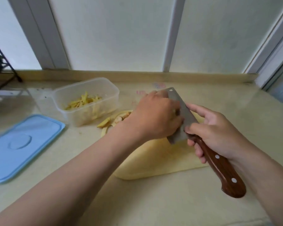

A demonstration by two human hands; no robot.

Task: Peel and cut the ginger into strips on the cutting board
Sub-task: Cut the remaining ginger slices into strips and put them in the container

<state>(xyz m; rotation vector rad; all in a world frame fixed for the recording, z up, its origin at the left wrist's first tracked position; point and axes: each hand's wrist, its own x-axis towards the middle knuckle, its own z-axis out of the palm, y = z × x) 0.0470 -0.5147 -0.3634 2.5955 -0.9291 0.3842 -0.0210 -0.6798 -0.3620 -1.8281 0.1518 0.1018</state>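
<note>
Two hands meet above the cutting board (153, 159): the right hand (216, 132) has its grip clamped on the cleaver (176, 101) handle, while the left hand (155, 115) curls against the blade (its grip's contents: cannot tell). Ginger pieces (121, 119) lie at the board's far edge, beside it.

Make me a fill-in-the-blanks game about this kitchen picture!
1. The right hand grips the knife by its wooden ____.
2. The left hand touches the knife's ____.
3. The lid lying on the counter is ____.
4. The cutting board is ____.

Missing words: handle, blade, blue, yellow.
</note>
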